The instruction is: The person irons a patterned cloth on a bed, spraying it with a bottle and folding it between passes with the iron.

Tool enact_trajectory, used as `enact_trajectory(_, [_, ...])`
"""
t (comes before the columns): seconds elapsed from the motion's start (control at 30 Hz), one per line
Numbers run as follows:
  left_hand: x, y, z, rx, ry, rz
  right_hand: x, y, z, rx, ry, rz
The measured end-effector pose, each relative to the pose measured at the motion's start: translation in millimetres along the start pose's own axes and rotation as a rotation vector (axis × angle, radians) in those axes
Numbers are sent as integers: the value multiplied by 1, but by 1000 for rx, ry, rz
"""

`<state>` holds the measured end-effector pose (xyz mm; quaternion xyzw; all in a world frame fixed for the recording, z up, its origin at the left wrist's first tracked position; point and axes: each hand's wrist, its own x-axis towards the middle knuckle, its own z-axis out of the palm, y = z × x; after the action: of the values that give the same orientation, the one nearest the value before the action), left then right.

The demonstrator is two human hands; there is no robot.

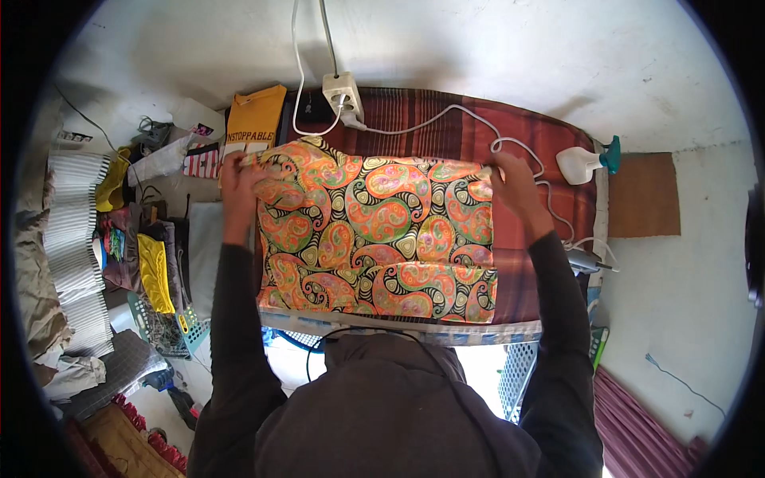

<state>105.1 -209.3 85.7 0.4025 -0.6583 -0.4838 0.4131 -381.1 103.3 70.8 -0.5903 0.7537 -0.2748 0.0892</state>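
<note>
An orange, green and black paisley cloth (382, 239) lies spread over a dark red striped cloth (514, 281) that covers the table. Its upper left part is bunched and slightly raised. There my left hand (240, 188) pinches the edge between thumb and fingers. At the opposite end my right hand (512, 182) grips the upper right corner. A crease runs across the paisley cloth near its lower edge. Whether it has more than one layer I cannot tell.
A power strip (343, 98) hangs at the back, its white cord looping along the right side. A spray bottle (583, 164) lies at the right edge, above a grey appliance (584, 261), partly hidden. Left are a folded yellow shirt (256, 116) and baskets (191, 331) with garments.
</note>
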Motion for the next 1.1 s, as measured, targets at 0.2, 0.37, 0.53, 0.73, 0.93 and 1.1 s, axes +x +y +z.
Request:
enact_trajectory(0.2, [-111, 57, -101, 7, -351, -328, -118, -52, -17, -39, -154, -6])
enact_trajectory(0.37, [-193, -24, -123, 156, -451, -409, -210, -53, 35, -142, -248, 102])
enact_trajectory(0.53, [-234, -48, -119, 230, -442, -352, -246, -69, 53, -158, -151, 125])
enact_trajectory(0.73, [-245, -31, -123, 326, -476, -155, -277, -97, 43, -186, -215, 166])
enact_trajectory(0.93, [-244, -35, -129, 492, -442, -7, -293, -111, 46, -183, -170, 198])
enact_trajectory(1.1, [-254, -32, -136, 292, -530, -152, -301, -110, 57, -158, -146, 148])
